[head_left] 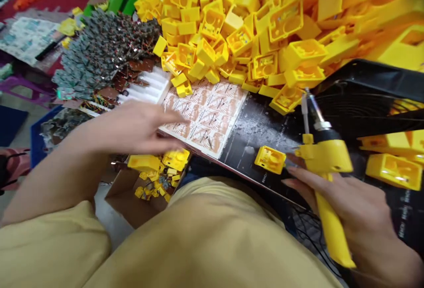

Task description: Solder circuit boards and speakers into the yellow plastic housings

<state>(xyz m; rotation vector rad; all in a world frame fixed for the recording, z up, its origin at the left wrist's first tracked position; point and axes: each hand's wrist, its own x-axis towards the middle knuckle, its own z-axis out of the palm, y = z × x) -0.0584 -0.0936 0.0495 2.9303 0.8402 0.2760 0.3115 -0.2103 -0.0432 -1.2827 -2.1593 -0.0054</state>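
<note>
My right hand (pixel 354 204) is wrapped around a yellow soldering gun (pixel 326 157), its metal tip pointing up and away from me. The thumb and fingertips of that hand reach the right side of a small yellow plastic housing (pixel 270 160), which lies open side up on the black board; whether they pinch it is hard to see. Slightly blurred, my left hand (pixel 142 126) hovers at the near edge of a printed sheet (pixel 207 115). Its fingers are stretched and apart, with nothing visible in them.
A large heap of yellow housings (pixel 212 18) covers the back. Wired grey parts (pixel 99 54) pile up at left beside white strips (pixel 149 85). Below the table edge stands a cardboard box (pixel 124 195) with yellow pieces. A black fan-like casing (pixel 367 85) stands at right.
</note>
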